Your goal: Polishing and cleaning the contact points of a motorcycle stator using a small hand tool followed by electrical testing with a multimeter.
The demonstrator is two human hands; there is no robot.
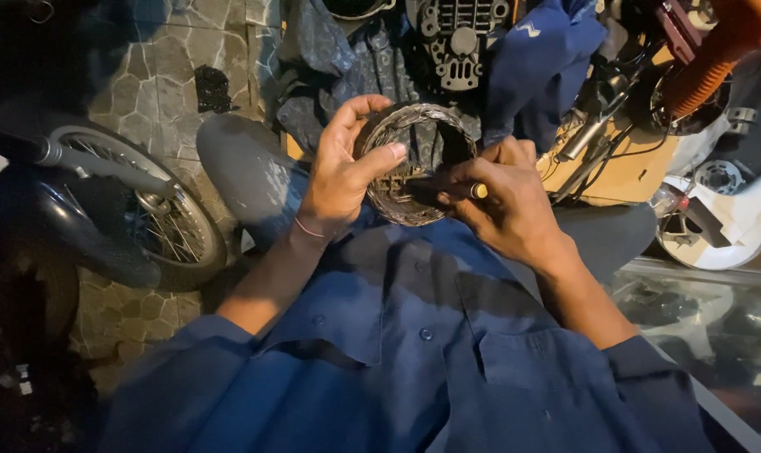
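Note:
A round, greasy metal ring-shaped part [414, 126] with a toothed inner core is held up in front of my chest. My left hand [340, 172] grips its left rim, thumb lying across the front face. My right hand [499, 201] covers the right lower side, pinching a thin dark tool with a pale yellow end [477, 190] whose tip reaches into the part's middle. My blue shirt [414, 352] fills the lower view.
A motorcycle front wheel [158, 214] and fender stand at left on a stone-paved floor [158, 80]. An engine casing [456, 38] and blue cloth lie ahead. A cardboard sheet [628, 172], cables, an orange-handled tool [716, 59] and white parts [724, 218] sit at right.

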